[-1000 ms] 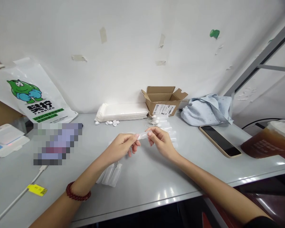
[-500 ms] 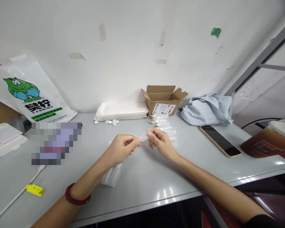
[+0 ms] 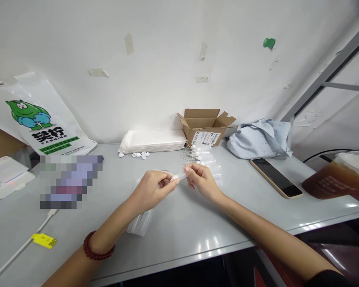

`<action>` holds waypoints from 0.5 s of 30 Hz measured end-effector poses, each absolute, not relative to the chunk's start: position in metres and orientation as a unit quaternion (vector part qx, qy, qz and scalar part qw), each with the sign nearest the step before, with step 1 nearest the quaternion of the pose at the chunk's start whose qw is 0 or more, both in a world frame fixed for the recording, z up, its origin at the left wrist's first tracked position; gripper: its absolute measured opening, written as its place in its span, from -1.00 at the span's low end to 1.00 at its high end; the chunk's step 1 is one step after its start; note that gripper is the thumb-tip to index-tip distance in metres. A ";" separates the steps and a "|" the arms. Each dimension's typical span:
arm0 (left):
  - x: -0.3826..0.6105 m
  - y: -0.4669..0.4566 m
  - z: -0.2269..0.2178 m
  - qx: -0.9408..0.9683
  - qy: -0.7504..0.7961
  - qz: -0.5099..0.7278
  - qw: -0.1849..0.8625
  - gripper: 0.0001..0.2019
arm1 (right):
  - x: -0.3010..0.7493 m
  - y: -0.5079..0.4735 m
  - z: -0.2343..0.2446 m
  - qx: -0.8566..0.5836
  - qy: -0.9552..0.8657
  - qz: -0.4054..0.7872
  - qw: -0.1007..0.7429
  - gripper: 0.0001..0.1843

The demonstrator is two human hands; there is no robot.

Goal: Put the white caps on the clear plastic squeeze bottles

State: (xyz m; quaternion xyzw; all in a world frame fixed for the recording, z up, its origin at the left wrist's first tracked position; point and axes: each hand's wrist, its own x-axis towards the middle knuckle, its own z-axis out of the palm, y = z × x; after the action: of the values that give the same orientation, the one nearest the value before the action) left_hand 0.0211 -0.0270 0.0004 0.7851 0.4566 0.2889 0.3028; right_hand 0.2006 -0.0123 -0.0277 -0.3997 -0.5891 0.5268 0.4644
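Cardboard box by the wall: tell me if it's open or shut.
Open. The cardboard box has its back flap standing up and side flaps spread outward.

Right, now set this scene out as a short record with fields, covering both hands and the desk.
Left hand: pinching the white end of a small translucent bottle
Right hand: pinching its other end
Beside right hand: translucent bottles, lying down
Back of desk: small white caps, open cardboard box
Right side: smartphone, drink cup

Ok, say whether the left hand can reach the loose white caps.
Probably yes: nothing visible blocks the left hand from the white caps, though it is busy at the clear bottle.
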 end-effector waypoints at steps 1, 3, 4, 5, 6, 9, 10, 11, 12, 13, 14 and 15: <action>0.021 -0.027 0.000 0.782 0.458 0.285 0.311 -0.62 | 0.200 -0.013 -0.027 -0.401 -0.587 0.529 0.463 -0.54; 0.021 -0.026 0.001 0.774 0.456 0.280 0.338 -0.61 | 0.200 -0.013 -0.027 -0.404 -0.586 0.529 0.462 -0.55; 0.021 -0.026 0.001 0.770 0.453 0.278 0.353 -0.61 | 0.200 -0.013 -0.026 -0.407 -0.589 0.523 0.463 -0.55; 0.020 -0.025 0.001 0.765 0.453 0.276 0.365 -0.61 | 0.201 -0.013 -0.026 -0.410 -0.594 0.511 0.466 -0.56; 0.019 -0.023 0.001 0.760 0.455 0.275 0.374 -0.60 | 0.202 -0.012 -0.026 -0.414 -0.601 0.494 0.473 -0.57; 0.009 -0.014 -0.001 0.752 0.489 0.280 0.342 -0.57 | 0.210 -0.005 -0.025 -0.434 -0.632 0.396 0.504 -0.62; 0.004 -0.009 -0.003 0.754 0.507 0.282 0.308 -0.57 | 0.214 -0.002 -0.025 -0.441 -0.647 0.348 0.515 -0.65; -0.003 -0.004 -0.005 0.758 0.528 0.285 0.255 -0.58 | 0.218 0.002 -0.024 -0.446 -0.663 0.294 0.525 -0.67; -0.010 0.003 -0.008 0.768 0.541 0.279 0.200 -0.61 | 0.223 0.006 -0.023 -0.448 -0.676 0.239 0.534 -0.69; -0.017 0.009 -0.011 0.773 0.557 0.265 0.147 -0.65 | 0.228 0.010 -0.022 -0.450 -0.685 0.189 0.542 -0.70; -0.025 0.015 -0.015 0.772 0.576 0.249 0.095 -0.67 | 0.232 0.014 -0.020 -0.452 -0.688 0.148 0.548 -0.72; -0.032 0.021 -0.019 0.769 0.592 0.235 0.055 -0.69 | 0.237 0.018 -0.019 -0.457 -0.687 0.117 0.553 -0.72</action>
State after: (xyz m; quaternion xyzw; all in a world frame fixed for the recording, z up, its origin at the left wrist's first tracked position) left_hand -0.0316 0.0209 -0.0194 0.7687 0.5923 0.2351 0.0550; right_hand 0.2371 0.0178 -0.0186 -0.4569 -0.6867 0.1169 0.5532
